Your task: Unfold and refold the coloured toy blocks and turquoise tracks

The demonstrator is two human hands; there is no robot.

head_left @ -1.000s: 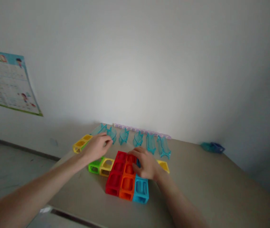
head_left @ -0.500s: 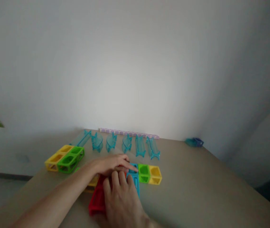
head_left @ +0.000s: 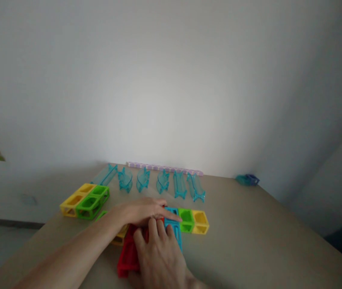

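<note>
"Where are the hands at work?"

"Over a block cluster (head_left: pixel 175 227) at the middle of the worktop (head_left: pixel 258 237). The right hand (head_left: pixel 162 247) lies on the red block (head_left: pixel 128 259), fingers bent; whether they grip, one cannot tell. The left hand (head_left: pixel 145 211) reaches across, one finger stretched over the blue block (head_left: pixel 177 237) to the rim of the green block (head_left: pixel 186 218); its remaining fingers are mostly hidden, their hold unclear."

"What looks done?"

"Much of the joining, it seems: blue, green and the yellow block (head_left: pixel 200 220) sit side by side, extending toward the worktop's right edge. Beneath the left forearm (head_left: pixel 91 245), a half-covered yellow piece (head_left: pixel 119 238) leaves that side's fit hard to judge."

"And what is left?"

"By their placement, a yellow-and-green pair (head_left: pixel 84 198) rests apart near the left edge, and six teal pieces (head_left: pixel 143 179) lie unattached before the back edge, by a purple-patterned strip (head_left: pixel 164 167). A blue-and-teal item (head_left: pixel 247 180) sits at the far right corner."
</note>
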